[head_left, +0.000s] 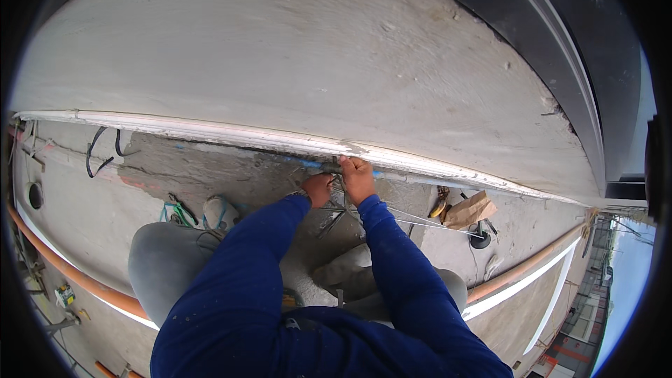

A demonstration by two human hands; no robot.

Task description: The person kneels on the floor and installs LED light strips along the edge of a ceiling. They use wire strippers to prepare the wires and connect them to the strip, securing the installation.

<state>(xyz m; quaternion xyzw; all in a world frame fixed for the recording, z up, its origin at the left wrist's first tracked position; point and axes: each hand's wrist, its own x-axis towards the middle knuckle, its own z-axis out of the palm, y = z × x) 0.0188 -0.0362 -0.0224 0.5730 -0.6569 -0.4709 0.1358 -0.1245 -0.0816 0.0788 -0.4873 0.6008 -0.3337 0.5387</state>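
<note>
My left hand [318,190] is closed low by the foot of the wall, its fingers curled round something too small to make out. Just right of it, my right hand [359,180] has its fingers pressed together at the lower edge of a long white trim strip [231,130]. What lies in that pinch is hidden. Thin pale wires [413,218] stretch from near my hands to a round black base [480,239] on the right. Beneath the strip runs a grey pipe with blue parts [306,162]. Some thin metal pieces [334,218] show under my hands.
A brown paper bag [470,211] and bananas [439,204] lie to the right. Leftward are a green-and-black hand tool [183,211] and black cable ends [92,156] rising from the floor. An orange rail [91,281] curves behind me. Grey plastered wall [315,49] stands ahead.
</note>
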